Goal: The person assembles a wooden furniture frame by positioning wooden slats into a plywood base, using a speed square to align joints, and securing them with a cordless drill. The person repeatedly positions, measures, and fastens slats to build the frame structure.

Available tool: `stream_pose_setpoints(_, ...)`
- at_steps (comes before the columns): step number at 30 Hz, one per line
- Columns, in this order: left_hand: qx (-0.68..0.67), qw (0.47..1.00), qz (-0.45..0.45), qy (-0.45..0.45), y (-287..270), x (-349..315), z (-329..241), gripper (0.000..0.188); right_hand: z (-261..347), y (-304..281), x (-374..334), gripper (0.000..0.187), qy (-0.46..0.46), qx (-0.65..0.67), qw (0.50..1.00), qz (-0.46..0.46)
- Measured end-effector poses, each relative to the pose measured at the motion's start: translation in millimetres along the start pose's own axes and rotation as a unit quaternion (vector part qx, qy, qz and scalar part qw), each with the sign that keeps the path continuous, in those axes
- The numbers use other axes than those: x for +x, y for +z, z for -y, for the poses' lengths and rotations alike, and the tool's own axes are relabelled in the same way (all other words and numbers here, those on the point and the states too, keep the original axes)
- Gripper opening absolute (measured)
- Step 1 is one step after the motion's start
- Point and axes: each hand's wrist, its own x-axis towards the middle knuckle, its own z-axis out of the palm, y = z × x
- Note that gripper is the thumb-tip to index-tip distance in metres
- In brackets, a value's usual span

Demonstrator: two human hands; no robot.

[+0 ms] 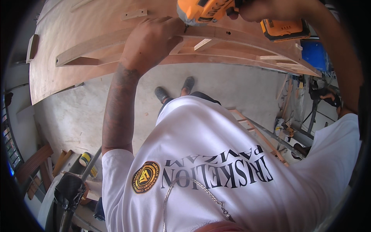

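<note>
My right hand (262, 9) grips an orange and black cordless drill (208, 11) at the top edge of the view. Its battery pack (286, 29) shows below the hand. The drill's grey front end points down at a curved wooden rail (220, 32), where a dark bit or screw tip meets the wood. Close to that tip, my left hand (148, 44) is closed over the same rail, with the thumb on the near side. Its fingertips are partly hidden. A dark round hole marks the rail to the right of the drill.
Short wooden cross pieces (203, 44) join the rail to a large curved plywood panel (46, 62). A small wooden block (134, 14) sits on the panel. Below lies a concrete floor (216, 77). A wooden ladder-like frame (247, 123) and metal poles stand at right; wood scraps (63, 160) lie lower left.
</note>
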Motion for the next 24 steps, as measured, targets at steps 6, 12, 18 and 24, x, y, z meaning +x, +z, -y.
stream_pose_setpoints(6,0.028,0.999,0.003,0.039,-2,5,6,0.020,12,-1,-7,0.038,0.091,-0.015,0.996,-0.012)
stream_pose_setpoints(12,0.018,0.999,-0.032,0.008,7,3,3,0.016,7,-1,-5,0.042,0.024,-0.006,1.000,-0.007)
stream_pose_setpoints(18,0.028,0.999,-0.033,0.007,9,4,4,0.014,19,-1,-7,0.039,0.032,-0.029,0.999,-0.028)
stream_pose_setpoints(24,0.030,0.999,-0.032,-0.006,9,2,1,0.013,61,-25,6,0.039,0.262,-0.027,0.960,0.095)
